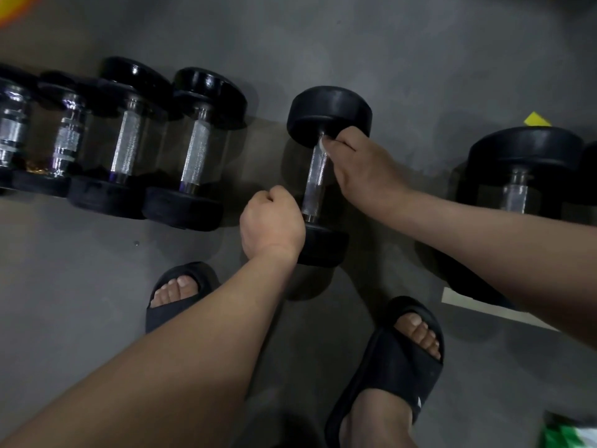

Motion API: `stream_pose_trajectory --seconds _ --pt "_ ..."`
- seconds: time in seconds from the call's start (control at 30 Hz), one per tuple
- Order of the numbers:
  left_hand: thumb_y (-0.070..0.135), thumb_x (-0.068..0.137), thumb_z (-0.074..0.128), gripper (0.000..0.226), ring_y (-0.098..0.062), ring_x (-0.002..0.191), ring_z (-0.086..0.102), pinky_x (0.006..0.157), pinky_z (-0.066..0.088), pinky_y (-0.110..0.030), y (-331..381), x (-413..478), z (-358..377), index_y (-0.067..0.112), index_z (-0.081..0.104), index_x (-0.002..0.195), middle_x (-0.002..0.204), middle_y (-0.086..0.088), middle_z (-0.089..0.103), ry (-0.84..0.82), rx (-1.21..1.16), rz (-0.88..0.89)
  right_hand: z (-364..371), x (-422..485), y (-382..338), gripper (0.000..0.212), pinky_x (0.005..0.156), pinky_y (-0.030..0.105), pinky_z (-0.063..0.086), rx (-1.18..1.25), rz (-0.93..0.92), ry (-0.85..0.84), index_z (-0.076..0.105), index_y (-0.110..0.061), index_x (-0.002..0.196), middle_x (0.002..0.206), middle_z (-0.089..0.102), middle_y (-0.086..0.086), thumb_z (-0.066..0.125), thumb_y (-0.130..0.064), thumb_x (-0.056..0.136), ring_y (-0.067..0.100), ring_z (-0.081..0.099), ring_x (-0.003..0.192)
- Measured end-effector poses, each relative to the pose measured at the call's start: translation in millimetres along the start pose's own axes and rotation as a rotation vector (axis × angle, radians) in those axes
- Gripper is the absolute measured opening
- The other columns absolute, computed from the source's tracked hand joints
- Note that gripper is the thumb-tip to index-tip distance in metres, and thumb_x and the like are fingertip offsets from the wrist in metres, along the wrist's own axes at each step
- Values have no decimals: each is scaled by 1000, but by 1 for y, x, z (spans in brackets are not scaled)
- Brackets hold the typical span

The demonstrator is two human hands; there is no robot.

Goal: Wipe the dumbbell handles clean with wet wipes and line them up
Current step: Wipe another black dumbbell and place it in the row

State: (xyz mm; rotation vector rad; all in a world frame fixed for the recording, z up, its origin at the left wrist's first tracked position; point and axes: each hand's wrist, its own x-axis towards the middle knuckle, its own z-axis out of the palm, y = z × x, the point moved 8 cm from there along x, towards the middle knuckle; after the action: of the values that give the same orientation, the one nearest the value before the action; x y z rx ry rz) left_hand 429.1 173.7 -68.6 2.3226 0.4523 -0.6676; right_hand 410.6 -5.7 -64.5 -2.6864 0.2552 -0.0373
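Centre dumbbell (315, 176) lies on the grey floor (355, 43), handle pointing away, in the gap between the row of four (193, 147) on the left and a bigger one (520, 156) on the right. Right hand (365, 171) pinches a white wipe (323, 144) against the handle's far end, right under the far head. Left hand (271, 221) is a curled fist just beside the near end, nothing showing in it.

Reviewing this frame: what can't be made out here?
Head view.
Wet wipe: only a white sliver shows under the right hand.
Left hand: its back hides whether it holds anything.
Large dumbbell: near end behind the right forearm.
Green packet: cut by the corner.
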Motion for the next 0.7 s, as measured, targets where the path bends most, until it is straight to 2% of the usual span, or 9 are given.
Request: stream_pose_trajectory --seconds 0.1,0.23,0.33,0.4,0.47,0.53,0.57,0.63,0.7 --pt "31 99 35 32 -18 67 42 67 28 -30 1 0 -1 19 54 76 73 4 45 6 -3 7 -4 -5 -2 31 74 26 42 149 25 77 63 -2 127 110 57 10 49 -12 102 15 51 87" --pt "32 99 35 29 -23 83 44 75 29 -31 1 1 -1 19 56 84 86 -1 50 15 5 8 -5 -6 -1 26 76 8 36 231 59 129 69 -5 118 105 57 6 53 -17 102 2 46 86" --pt "31 99 36 29 -23 84 44 76 29 -31 1 2 -1 19 57 85 88 -2 51 10 6 13 -2 -18 -10 25 72 20 41 205 -24 68 70 0 108 99 59 10 54 -18 100 2 47 81" --pt "31 99 36 32 -23 86 44 77 29 -31 2 2 -2 17 62 89 92 -4 52 12 9 22 6 -35 -25 32 71 26 47 169 -187 -38 72 2 108 99 62 17 48 -17 99 16 55 81" --pt "31 99 35 32 -24 87 45 77 30 -32 1 2 -1 17 62 88 92 -4 52 13 7 24 0 -34 -30 34 65 34 48 102 -287 -33 73 -5 105 95 63 15 46 -25 102 23 59 75" --pt "31 99 35 30 -24 87 45 77 30 -32 1 1 -1 18 60 87 92 -4 53 11 1 25 -9 -10 -14 26 63 32 40 65 -144 49 68 -15 100 88 61 4 49 -33 103 15 57 74" --pt "30 99 35 32 -24 88 44 77 30 -32 1 1 -1 17 62 90 94 -6 55 11 -1 24 -6 -2 -5 23 65 31 36 12 -57 42 66 -15 106 91 60 3 49 -31 104 15 57 78" --pt "29 99 35 37 -25 89 45 78 30 -31 1 2 -2 11 68 99 104 -13 62 14 -18 22 0 -2 -7 31 69 30 33 -1 -43 -1 63 -10 117 101 59 5 41 -28 105 17 55 85" --pt "27 99 36 38 -30 94 49 79 30 -30 0 2 -2 8 68 104 115 -18 65 12 -37 16 6 -19 -23 42 69 30 41 86 -170 -38 67 -6 110 100 62 8 37 -34 103 16 54 80"
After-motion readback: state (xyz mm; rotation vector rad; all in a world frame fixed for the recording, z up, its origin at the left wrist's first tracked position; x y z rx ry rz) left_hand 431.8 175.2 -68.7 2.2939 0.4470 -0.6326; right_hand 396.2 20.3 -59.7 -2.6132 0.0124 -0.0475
